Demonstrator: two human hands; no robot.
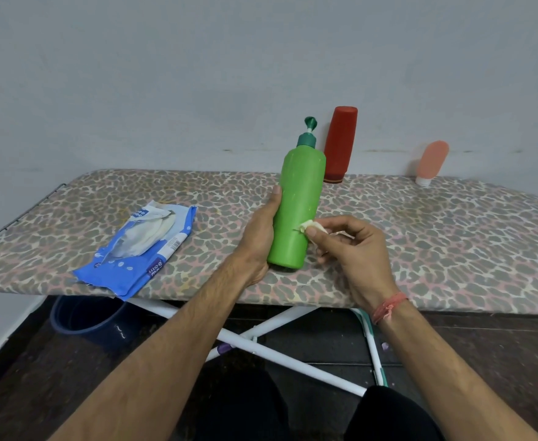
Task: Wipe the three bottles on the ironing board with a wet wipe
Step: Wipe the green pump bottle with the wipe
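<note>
A green pump bottle [298, 202] stands tilted on the leopard-print ironing board [452, 243], its base near the front edge. My left hand [258, 240] grips its left side. My right hand [353, 249] pinches a small white wet wipe [314, 228] against the bottle's lower right side. A red bottle [339, 144] stands cap-down against the wall just behind the green one. A small pink bottle [431, 162] leans cap-down against the wall further right.
An opened blue wet-wipe pack [140, 249] lies on the board's left part, near the front edge. A dark blue bucket [86, 319] sits on the floor under the board, beside the white crossed legs [261, 342]. The wall runs close behind the board.
</note>
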